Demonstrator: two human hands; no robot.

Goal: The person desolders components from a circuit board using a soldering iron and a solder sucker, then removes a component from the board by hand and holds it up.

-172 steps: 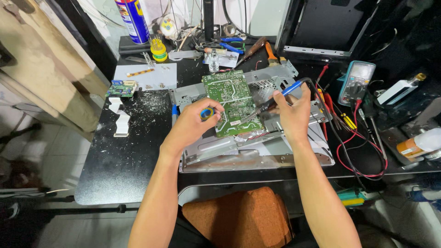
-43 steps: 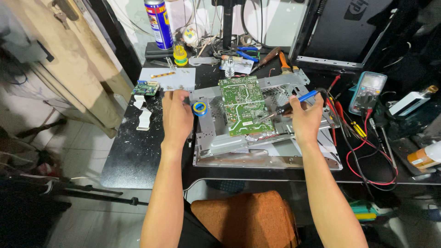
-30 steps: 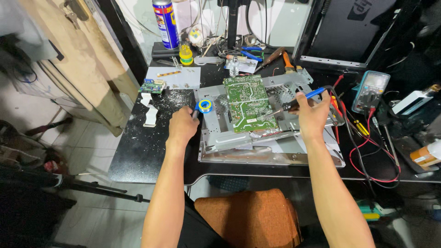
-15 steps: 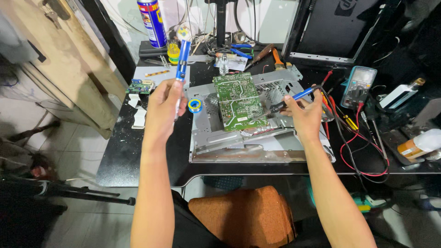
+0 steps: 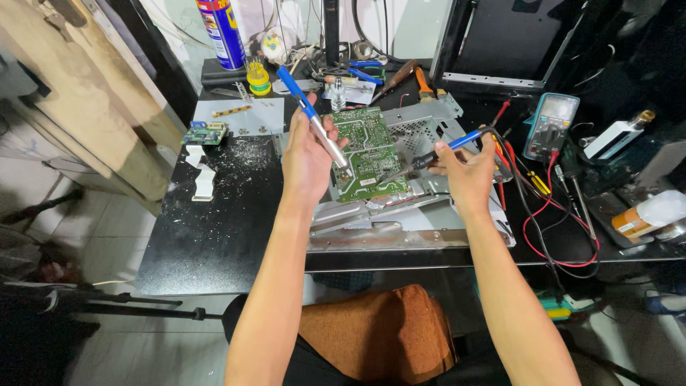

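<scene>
The green rectangular circuit board (image 5: 366,154), thin, rigid and probably fragile so best gripped by its edges, lies on the grey metal chassis (image 5: 421,207) between the left hand (image 5: 307,161), fist closed round a blue-and-silver desoldering pump (image 5: 314,121), and the right hand (image 5: 468,168), pinching a blue-handled soldering iron (image 5: 436,154) whose tip meets the board

Multimeter (image 5: 550,126), spray can (image 5: 221,32), small board (image 5: 205,133).

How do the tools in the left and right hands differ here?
The desoldering pump in the left hand is thick, blue above and silver below, and stands steeply; the soldering iron in the right hand is slimmer, blue and black, and lies nearly level. Both tips point at the green circuit board.
</scene>
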